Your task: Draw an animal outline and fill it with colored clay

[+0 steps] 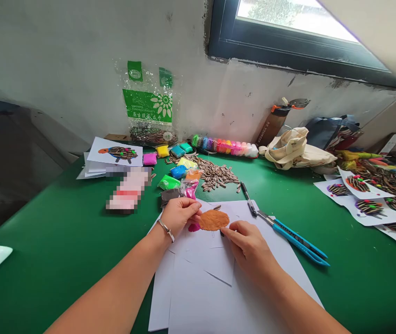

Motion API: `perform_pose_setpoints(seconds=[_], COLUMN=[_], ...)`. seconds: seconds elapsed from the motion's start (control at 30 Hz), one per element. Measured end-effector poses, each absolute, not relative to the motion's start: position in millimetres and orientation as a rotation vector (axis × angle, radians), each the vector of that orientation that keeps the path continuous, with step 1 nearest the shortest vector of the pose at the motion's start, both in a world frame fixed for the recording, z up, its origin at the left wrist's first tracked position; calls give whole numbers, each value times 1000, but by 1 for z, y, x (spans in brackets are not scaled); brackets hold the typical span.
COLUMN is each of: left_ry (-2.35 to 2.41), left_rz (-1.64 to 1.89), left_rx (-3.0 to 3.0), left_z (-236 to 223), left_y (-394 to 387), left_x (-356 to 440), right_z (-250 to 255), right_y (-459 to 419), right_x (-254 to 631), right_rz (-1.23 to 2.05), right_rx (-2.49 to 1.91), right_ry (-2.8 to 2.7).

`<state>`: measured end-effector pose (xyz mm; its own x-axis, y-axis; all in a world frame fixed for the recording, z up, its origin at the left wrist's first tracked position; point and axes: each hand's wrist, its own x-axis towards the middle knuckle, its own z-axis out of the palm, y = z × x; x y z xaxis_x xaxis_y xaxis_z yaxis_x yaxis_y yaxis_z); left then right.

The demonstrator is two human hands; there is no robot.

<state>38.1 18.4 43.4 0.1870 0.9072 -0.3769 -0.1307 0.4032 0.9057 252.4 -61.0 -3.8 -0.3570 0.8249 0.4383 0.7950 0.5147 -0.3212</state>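
A flat oval of orange-brown modelling clay is held up between my two hands, over white paper sheets. My left hand, with a silver bracelet at the wrist, pinches its left edge between thumb and fingers. My right hand has its fingertips at the lower right edge, the other fingers curled. A bit of magenta clay shows just below my left fingers. A sunflower seed is visible just beyond the oval. Something small and black shows by my right fingertips, too small to name.
Packs of coloured clay, such as a green one, and a pile of sunflower seeds lie beyond the paper. To the right are a black pen and a blue utility knife. Turtle pictures lie at left; a bottle stands behind.
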Motion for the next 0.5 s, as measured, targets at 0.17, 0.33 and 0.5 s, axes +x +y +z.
perform_pose_setpoints(seconds=[0.17,0.33,0.5], left_ry=[1139,1145,1150], left_rz=[878,876,874], left_rx=[870,873,873], left_z=[42,42,44], left_y=[18,18,19], left_x=[38,38,38], right_z=[-3,2,5], right_y=[-64,-65,-67], right_x=[254,253,253], right_rz=[167,67,75], right_rx=[-1291,-1244,-1218], right_ry=[-2185,-2281,-2285])
